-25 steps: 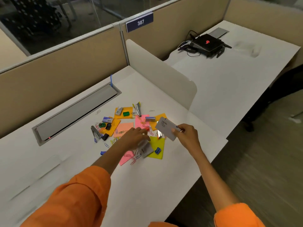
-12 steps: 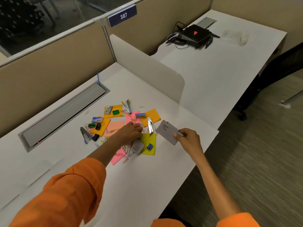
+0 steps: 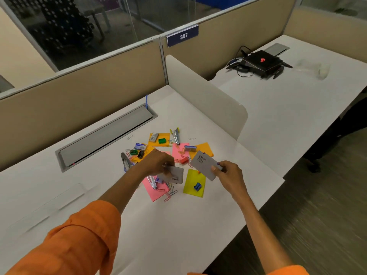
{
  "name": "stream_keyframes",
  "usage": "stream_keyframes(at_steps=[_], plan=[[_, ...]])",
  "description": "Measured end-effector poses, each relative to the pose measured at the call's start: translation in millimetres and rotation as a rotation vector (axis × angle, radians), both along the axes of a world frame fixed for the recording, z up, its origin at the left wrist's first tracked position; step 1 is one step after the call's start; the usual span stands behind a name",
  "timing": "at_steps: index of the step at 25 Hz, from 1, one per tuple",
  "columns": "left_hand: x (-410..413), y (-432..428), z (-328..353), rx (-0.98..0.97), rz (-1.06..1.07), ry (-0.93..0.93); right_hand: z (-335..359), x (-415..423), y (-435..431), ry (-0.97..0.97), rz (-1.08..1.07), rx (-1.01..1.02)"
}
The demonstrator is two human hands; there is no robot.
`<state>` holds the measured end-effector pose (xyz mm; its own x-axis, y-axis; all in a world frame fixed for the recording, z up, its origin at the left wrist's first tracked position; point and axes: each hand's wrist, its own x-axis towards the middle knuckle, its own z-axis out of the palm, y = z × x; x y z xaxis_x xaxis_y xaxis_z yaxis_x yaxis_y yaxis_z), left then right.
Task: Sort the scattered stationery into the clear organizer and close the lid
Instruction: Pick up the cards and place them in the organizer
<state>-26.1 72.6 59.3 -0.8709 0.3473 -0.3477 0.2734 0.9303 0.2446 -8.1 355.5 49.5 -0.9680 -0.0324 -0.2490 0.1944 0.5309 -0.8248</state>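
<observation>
Left grip [image 3: 156,162] pinches a grey pack [image 3: 174,175], right grip [image 3: 228,173] pinches a second pack [image 3: 204,165]; best lift both straight up, clear of clips [image 3: 172,192], not dragging notes [image 3: 190,188]

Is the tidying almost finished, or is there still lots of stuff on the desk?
Barely started. Nothing looks sorted yet: no item shows in any organizer. In hand: the right hand pinches a grey pack, and the left hand grips a second grey pack. Left to do: the sticky notes, paper clips, staplers and blue sharpener lie scattered on the desk, and the lid step comes after.
</observation>
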Motion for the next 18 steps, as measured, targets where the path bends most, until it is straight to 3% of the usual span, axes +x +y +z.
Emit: stream_keyframes(at_steps=[8, 18], plan=[[84.2, -99.9, 39.8, 0.031, 0.326, 0.045, 19.6, -1.5, -108.4, 0.075, 0.287, 0.025], [279.4, -206.2, 51.5, 0.097, 0.788, 0.017, 24.3, 81.6, -279.4, 0.095, 0.754, 0.068]])
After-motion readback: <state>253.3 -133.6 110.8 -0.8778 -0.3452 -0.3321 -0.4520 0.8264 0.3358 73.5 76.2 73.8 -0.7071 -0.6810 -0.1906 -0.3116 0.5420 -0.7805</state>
